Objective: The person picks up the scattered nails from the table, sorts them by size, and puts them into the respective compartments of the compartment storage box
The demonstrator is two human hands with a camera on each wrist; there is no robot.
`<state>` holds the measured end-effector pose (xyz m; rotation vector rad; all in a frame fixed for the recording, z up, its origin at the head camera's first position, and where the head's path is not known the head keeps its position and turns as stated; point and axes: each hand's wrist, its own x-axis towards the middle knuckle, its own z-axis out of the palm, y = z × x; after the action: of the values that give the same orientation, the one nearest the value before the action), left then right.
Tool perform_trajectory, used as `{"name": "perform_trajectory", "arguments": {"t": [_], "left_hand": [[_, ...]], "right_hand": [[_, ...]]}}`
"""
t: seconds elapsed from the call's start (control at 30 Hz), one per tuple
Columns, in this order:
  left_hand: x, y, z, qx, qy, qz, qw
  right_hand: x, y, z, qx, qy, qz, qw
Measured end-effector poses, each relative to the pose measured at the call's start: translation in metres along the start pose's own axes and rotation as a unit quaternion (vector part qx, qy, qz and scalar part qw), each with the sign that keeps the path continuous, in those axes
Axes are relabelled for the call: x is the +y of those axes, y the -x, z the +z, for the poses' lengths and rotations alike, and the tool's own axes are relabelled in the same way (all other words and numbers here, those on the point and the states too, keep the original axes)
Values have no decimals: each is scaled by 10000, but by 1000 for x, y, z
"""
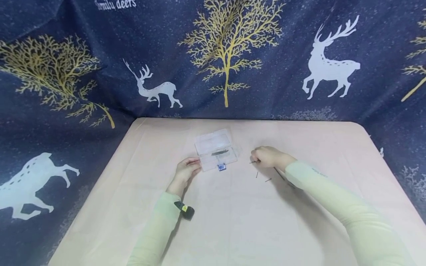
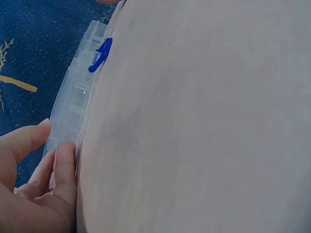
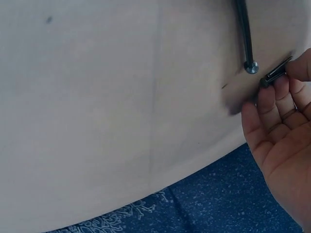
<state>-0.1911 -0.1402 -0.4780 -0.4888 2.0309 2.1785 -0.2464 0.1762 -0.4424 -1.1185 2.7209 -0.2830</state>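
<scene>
A clear plastic storage box (image 1: 208,162) lies open on the table, its lid (image 1: 214,141) tipped back and a blue latch (image 2: 102,56) on its front. Several thin dark rods (image 1: 219,152) lie inside it. My left hand (image 1: 187,170) grips the box's left end between thumb and fingers. To the right of the box, my right hand (image 1: 269,157) pinches thin dark nails (image 3: 275,73) between thumb and fingertips; how many is unclear. Two thin dark pieces, one upright in view (image 1: 257,174) and one slanted (image 1: 268,180), lie on the table near that hand.
A black rod with a round metal end (image 3: 245,39) shows beside the right hand; its kind is unclear. The pale cloth-covered table (image 1: 216,221) ends at the back against a dark blue curtain (image 1: 186,37) printed with deer and trees.
</scene>
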Motion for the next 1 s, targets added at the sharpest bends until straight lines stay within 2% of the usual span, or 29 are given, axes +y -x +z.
{"name": "perform_trajectory", "arguments": {"t": [0.27, 0.43, 0.67, 0.8, 1.0], "left_hand": [[0, 1, 0, 26, -6, 73, 10000], [0, 1, -1, 9, -13, 112, 9999], [-1, 1, 0, 22, 6, 113, 9999], [-1, 0, -1, 22, 11, 97, 9999], [0, -1, -1, 31, -85, 75, 9999]], "right_hand": [[-1, 2, 2, -80, -325, -75, 9994], [-4, 1, -1, 38, -548, -122, 9984], [-9, -5, -7, 242, -148, -194, 9994], [-11, -11, -11, 321, -110, -178, 9993], [-18, -21, -18, 671, 72, -319, 9972]]}}
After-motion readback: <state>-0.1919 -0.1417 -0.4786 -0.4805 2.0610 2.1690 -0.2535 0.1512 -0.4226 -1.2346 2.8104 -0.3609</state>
